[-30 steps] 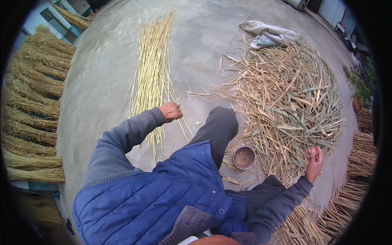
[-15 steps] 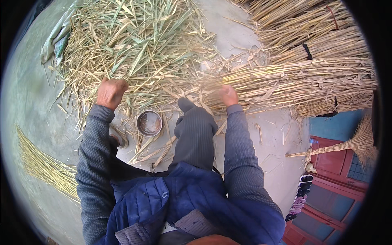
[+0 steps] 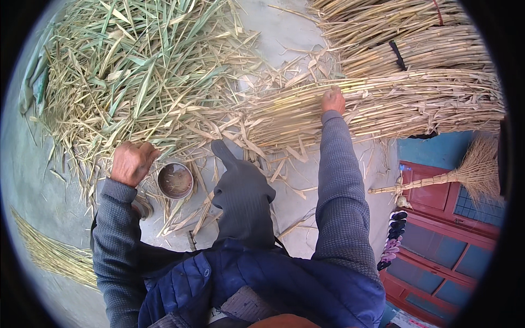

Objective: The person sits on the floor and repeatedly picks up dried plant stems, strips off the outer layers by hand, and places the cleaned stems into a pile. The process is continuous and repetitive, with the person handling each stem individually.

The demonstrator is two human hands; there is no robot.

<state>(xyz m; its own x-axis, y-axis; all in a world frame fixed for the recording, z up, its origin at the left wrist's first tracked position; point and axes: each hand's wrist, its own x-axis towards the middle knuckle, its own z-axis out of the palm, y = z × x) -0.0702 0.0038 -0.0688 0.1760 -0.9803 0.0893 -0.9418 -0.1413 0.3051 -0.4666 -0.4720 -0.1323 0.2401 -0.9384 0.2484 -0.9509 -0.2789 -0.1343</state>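
Note:
My right hand [image 3: 333, 101] is closed at the upper side of a long bundle of dry yellow-brown stalks [image 3: 394, 101], its fingers curled on the stalks there. The bundle's left ends are smeared by motion. At the near edge of a heap of green and straw-coloured leaves [image 3: 136, 71], my left hand [image 3: 133, 162] is curled shut; anything inside it is hidden. Just right of that hand, a round metal bowl [image 3: 175, 181] sits on the floor with a little brownish matter in it.
More tied stalk bundles [image 3: 404, 27] lie at the far right. A broom [image 3: 437, 183] and a row of shoes [image 3: 392, 240] are by a red door [image 3: 437, 257]. Thin yellow-green stalks [image 3: 52, 249] lie at the left. My bent knee [image 3: 243, 191] rises between my arms.
My right hand has moved right and farther up along the bundle. My left hand has come left and nearer, toward the bowl. The whole view has shifted a little.

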